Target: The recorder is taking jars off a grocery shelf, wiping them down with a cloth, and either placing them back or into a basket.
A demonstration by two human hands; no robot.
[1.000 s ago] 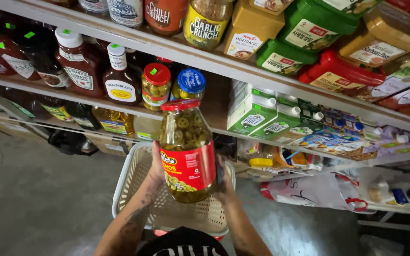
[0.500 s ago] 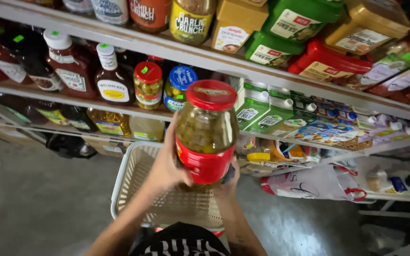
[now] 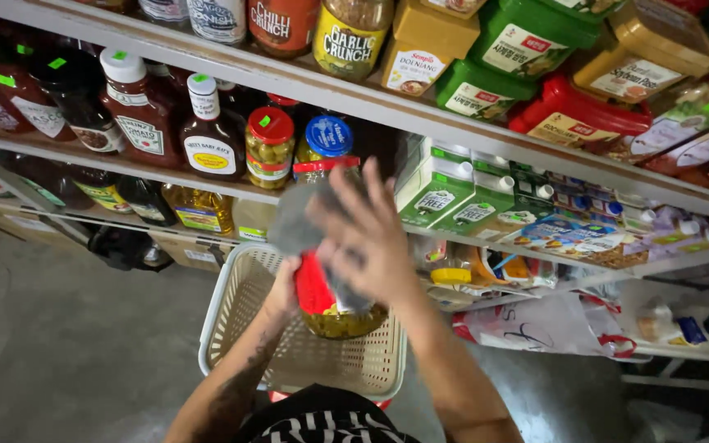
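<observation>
A large glass jar of green pickles (image 3: 343,321) with a red label and a red lid is held over a cream plastic basket (image 3: 231,316). My left hand (image 3: 283,289) grips the jar from its left side. My right hand (image 3: 363,234) lies across the jar's front with fingers spread, pressing a grey cloth (image 3: 293,217) against it. The hand and the cloth hide most of the jar.
Store shelves (image 3: 420,115) run across the view, packed with sauce bottles (image 3: 207,131), a small jar of olives (image 3: 268,148), green cartons (image 3: 445,197) and tubs in green, red and tan. Bags and packets lie low on the right. The floor is bare grey concrete (image 3: 59,344).
The jar was lifted and tilted lid-up toward the camera, and it now sits lower over the basket. My right hand moved from behind the jar onto its front with the grey cloth.
</observation>
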